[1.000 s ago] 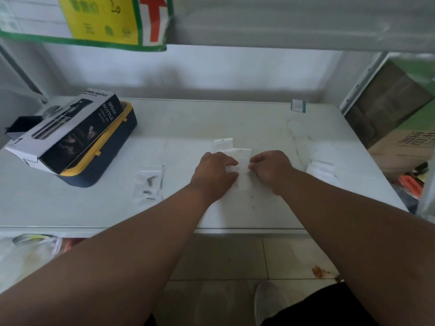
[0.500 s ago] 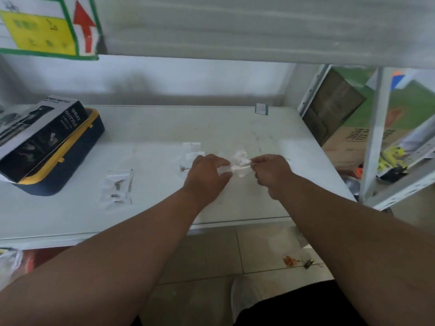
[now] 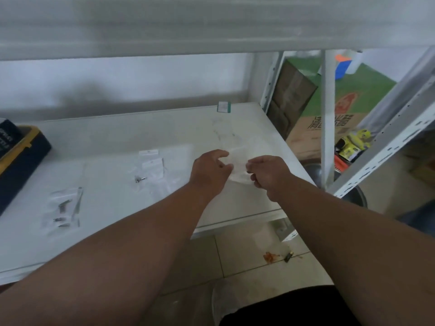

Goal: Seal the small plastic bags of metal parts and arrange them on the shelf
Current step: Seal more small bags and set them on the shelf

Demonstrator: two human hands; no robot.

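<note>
A small clear plastic bag (image 3: 238, 166) hangs just above the white shelf (image 3: 113, 142), held between both hands. My left hand (image 3: 210, 171) has its fingers curled at the bag's left edge. My right hand (image 3: 268, 171) pinches the right edge. Motion blur hides what the bag holds. Two more clear bags (image 3: 150, 171) lie on the shelf to the left, with a metal part showing in one. Farther left, near the front edge, lies another bag of several metal parts (image 3: 63, 208).
A dark blue and yellow case (image 3: 20, 165) with a box on top sits at the shelf's left end. A small green-edged label (image 3: 223, 107) stands at the back. White shelf uprights (image 3: 327, 123), cardboard boxes (image 3: 334, 121) and clutter are to the right. An upper shelf (image 3: 211, 22) hangs overhead.
The view swung right, so the case slid toward the left edge. Both hands lifted the bag off the shelf and carried it to the right, away from the other bags.
</note>
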